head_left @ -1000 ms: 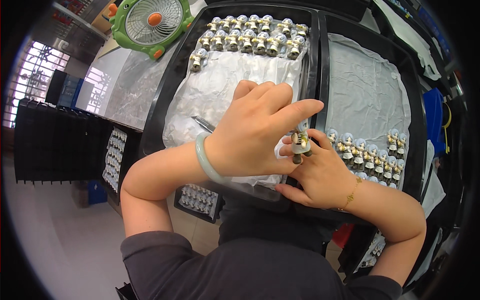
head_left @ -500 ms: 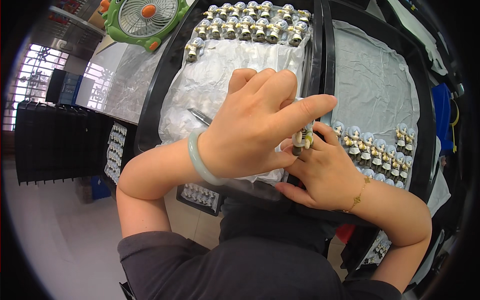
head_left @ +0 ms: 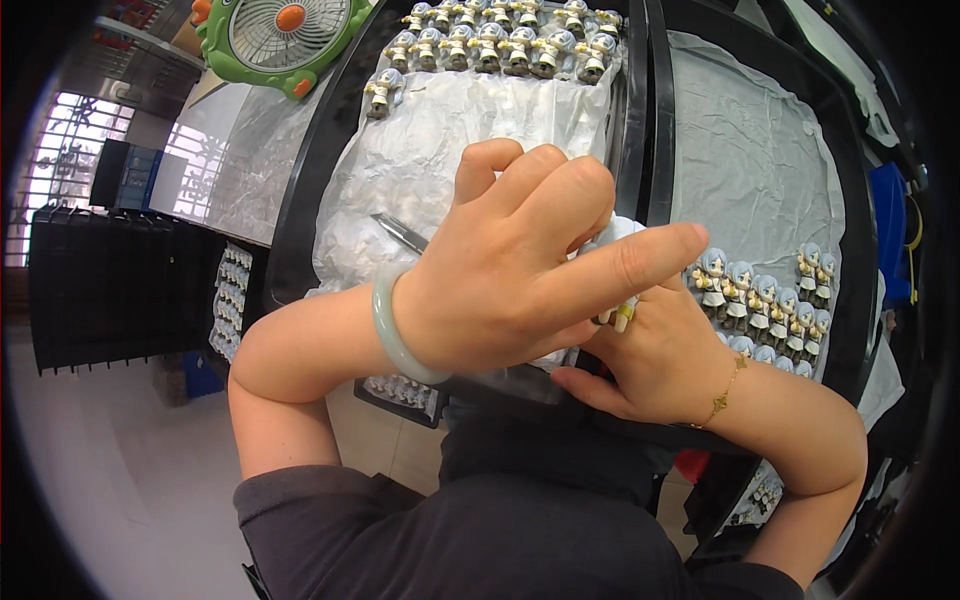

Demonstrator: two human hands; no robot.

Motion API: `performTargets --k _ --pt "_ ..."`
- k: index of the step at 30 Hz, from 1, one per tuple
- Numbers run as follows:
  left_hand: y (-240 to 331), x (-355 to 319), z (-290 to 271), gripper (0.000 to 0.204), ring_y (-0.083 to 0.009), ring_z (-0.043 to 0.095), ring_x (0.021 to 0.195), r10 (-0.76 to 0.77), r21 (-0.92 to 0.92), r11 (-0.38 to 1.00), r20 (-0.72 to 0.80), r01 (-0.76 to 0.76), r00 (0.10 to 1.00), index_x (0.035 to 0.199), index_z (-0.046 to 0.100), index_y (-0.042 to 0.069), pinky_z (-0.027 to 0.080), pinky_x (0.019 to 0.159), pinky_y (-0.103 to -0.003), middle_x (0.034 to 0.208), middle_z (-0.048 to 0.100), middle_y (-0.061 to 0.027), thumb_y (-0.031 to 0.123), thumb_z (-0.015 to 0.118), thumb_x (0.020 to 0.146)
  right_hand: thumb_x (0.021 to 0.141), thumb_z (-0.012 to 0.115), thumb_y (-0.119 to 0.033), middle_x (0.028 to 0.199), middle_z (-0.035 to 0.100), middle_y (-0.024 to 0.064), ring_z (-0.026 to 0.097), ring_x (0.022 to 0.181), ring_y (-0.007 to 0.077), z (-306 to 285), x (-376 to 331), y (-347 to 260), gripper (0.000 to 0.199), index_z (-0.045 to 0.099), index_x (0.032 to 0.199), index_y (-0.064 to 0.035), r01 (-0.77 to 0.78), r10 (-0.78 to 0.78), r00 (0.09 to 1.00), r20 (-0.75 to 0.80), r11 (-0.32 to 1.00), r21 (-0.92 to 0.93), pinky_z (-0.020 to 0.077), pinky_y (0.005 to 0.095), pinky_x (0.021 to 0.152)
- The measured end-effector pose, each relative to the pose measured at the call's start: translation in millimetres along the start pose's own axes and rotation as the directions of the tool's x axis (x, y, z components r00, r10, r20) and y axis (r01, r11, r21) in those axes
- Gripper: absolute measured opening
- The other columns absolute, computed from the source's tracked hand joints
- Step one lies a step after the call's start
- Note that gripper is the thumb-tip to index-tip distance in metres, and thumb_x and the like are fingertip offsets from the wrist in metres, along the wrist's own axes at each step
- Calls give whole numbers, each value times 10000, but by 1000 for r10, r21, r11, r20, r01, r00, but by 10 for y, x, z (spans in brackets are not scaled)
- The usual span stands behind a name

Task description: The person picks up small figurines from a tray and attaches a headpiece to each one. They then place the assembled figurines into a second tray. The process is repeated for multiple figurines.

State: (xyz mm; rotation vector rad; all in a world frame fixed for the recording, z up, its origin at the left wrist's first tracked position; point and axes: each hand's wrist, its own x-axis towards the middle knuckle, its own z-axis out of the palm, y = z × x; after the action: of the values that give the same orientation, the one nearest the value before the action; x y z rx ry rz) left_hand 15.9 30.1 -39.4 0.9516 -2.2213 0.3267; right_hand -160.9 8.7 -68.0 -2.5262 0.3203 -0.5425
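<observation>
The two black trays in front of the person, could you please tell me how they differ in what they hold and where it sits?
The left tray has its small figurines lined up in rows along the far end; the right tray has its figurines clustered near the person's right hand. The left tray's white paper is crumpled and a thin metal tool lies on it; the right tray's paper lies flatter. Both are black, paper-lined and hold similar pale-haired figurines.

Glossy plastic figurines; crinkled matt white paper; smooth black plastic trays; polished pale-green stone bangle.
</observation>
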Motion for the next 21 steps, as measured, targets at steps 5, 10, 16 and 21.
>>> performTargets --k 5,10,16,21 --pt "-1 0 -5 570 -121 310 586 9 -54 998 -34 -11 999 1023 633 138 231 598 -263 668 281 42 166 718 459 690 670 -269 1052 558 91 465 1074 256 -12 -28 3 313 610 921 -66 -23 23 998 63 1000 -3 298 425 940" --pt "-10 -34 -68 567 -133 347 602 -8 -45 999 -12 8 1000 1017 608 109 253 613 -271 694 353 31 133 726 463 687 680 -254 1083 524 123 462 1061 276 62 12 5 368 573 966 -39 -7 10 999 -47 997 71 309 433 928" --pt "-68 92 -187 659 -166 398 636 -85 -148 985 56 93 995 1069 558 88 272 665 -310 729 419 -2 195 744 446 731 663 -229 1022 504 162 485 935 319 -20 -2 25 475 452 1102 -22 -37 162 947 -278 913 406 373 383 826" --pt "-12 -14 -204 666 -215 399 665 -137 -3 990 99 138 986 1085 552 75 284 709 -355 701 405 -28 170 765 461 800 581 -203 870 518 151 490 844 339 118 125 118 218 529 916 -27 15 154 880 -450 936 351 395 404 744"
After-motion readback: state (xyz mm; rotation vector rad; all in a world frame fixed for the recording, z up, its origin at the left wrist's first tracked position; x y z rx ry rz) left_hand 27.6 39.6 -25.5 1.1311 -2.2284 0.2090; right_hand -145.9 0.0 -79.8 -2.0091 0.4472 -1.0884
